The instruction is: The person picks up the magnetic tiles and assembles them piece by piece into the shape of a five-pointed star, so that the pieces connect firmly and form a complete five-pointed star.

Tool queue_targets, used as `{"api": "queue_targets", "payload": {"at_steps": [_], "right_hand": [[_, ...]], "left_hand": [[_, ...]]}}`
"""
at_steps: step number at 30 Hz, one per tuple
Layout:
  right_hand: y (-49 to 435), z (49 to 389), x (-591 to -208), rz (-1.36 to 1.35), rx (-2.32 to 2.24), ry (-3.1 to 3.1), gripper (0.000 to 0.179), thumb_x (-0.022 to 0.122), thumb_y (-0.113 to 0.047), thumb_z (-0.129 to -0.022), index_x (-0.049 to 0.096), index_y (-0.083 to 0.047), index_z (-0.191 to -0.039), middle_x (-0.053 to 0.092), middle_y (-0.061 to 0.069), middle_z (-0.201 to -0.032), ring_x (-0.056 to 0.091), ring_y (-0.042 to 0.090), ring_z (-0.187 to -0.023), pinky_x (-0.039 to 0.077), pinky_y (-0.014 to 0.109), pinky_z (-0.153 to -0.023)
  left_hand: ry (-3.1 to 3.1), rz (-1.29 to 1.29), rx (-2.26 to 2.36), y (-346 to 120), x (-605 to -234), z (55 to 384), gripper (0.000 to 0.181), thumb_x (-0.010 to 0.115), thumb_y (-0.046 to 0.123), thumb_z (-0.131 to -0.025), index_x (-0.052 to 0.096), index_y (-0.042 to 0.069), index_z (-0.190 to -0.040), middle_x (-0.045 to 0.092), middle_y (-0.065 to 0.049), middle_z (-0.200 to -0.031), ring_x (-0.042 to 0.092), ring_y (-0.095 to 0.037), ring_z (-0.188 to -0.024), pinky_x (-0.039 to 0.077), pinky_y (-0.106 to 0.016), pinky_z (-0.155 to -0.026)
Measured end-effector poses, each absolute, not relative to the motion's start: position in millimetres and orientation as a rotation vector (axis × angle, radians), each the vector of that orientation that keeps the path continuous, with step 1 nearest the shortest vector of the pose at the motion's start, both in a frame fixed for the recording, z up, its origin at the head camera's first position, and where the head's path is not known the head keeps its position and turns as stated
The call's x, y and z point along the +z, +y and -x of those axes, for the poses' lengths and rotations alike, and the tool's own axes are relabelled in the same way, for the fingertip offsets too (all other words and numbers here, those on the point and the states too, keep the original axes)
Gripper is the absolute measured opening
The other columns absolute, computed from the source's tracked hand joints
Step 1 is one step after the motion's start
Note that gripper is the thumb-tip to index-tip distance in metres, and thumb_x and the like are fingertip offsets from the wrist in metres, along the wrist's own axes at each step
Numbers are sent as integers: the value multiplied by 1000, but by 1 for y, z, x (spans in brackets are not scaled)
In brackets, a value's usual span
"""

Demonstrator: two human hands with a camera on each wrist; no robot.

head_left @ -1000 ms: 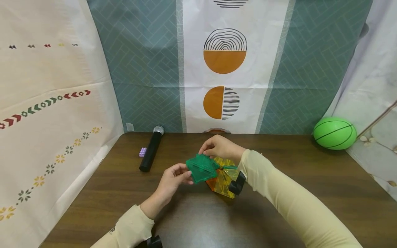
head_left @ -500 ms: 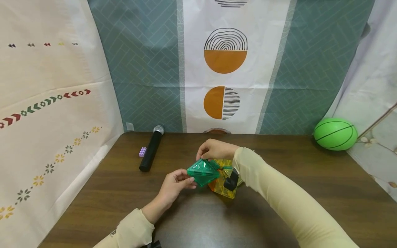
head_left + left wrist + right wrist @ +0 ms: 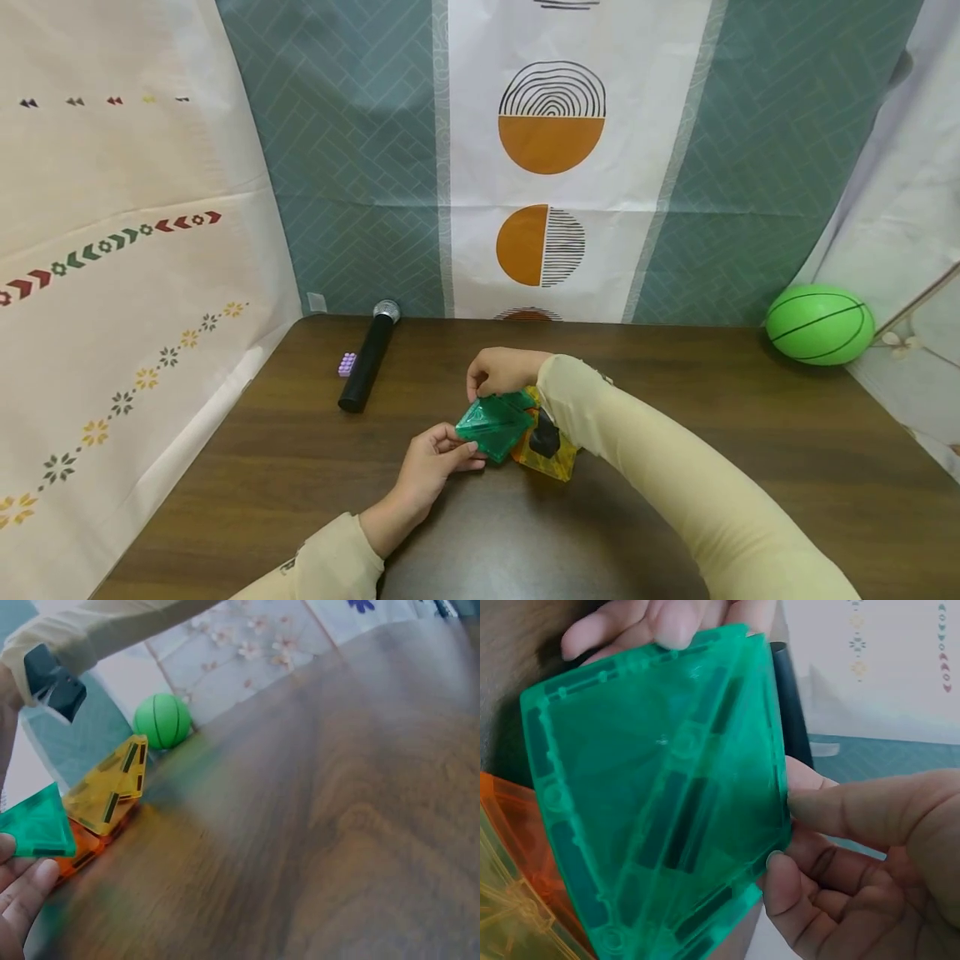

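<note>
Translucent green magnetic tiles (image 3: pixel 495 427), joined along their edges, are held between both hands in the middle of the head view. My left hand (image 3: pixel 429 475) pinches their near left edge between thumb and fingers. At the far edge, my right hand (image 3: pixel 506 371) grips them from above; in the right wrist view its thumb and fingers (image 3: pixel 840 810) lie along the tiles' border. Just right of the green piece stand yellow tiles (image 3: pixel 553 467) and orange tiles (image 3: pixel 84 844), partly hidden by the right wrist and its black camera. Whether green and orange touch, I cannot tell.
A black microphone (image 3: pixel 367 362) lies at the left of the brown wooden table (image 3: pixel 247 475), beside a small purple toy brick (image 3: pixel 347 364). A green ball (image 3: pixel 819 325) sits at the far right corner. Patterned cloths (image 3: pixel 360 167) hang around the table's back and sides.
The green tiles have tilted and shifted slightly nearer and rightward. My right hand has moved left and nearer, its wrist covering more of the yellow tiles. My left hand has followed slightly rightward.
</note>
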State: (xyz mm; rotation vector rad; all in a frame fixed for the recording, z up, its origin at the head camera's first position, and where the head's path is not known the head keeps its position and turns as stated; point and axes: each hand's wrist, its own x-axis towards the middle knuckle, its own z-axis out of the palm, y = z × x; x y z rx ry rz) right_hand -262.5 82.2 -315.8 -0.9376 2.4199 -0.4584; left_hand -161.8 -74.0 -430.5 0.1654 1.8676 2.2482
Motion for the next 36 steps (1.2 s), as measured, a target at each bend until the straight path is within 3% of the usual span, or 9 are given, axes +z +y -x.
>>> {"api": "queue_targets", "payload": {"at_steps": [8,14,21,27,36], "right_hand": [[76,267,-322,1004,-354,2412,15,58,-7,-93,70,-13,-87,65,-2,-88,51,9,-78,44,19,-72],[72,268,-327,995,-328,2408,15,59,-7,-93,72,-12,-88,66,-1,-89,52,8,-73,45,18,-67],[71,267,-330,953,-334,2398,15,59,-8,-94,72,-12,-89,69,1,-96,61,10,-74,54,20,-68],[71,266,-332,981,-333,2406,15,59,-9,-94,73,-13,-90,69,0,-94,58,8,-74,53,21,-69],[72,264,-335,1095,-325,2360,17,59,-9,-93,75,-14,-92,72,-1,-98,61,7,-91,52,24,-88]], "left_hand": [[1854,-97,2292,-70,-431,158,11,60,-8,-88,52,-2,-85,69,-9,-78,71,-15,-67,60,-31,-72],[1857,-41,2322,-63,-430,155,10,60,-6,-90,51,-2,-87,71,-17,-85,72,-15,-70,60,-33,-72],[1839,-4,2348,-59,-429,153,10,59,-6,-90,51,-1,-86,72,-15,-85,72,-15,-72,60,-32,-72],[1827,5,2363,-56,-428,151,12,59,-6,-90,51,0,-85,72,-17,-85,72,-16,-73,60,-32,-72],[1866,1,2355,-56,-426,151,10,59,-4,-91,51,-2,-86,71,-23,-89,72,-16,-72,60,-33,-72]]}}
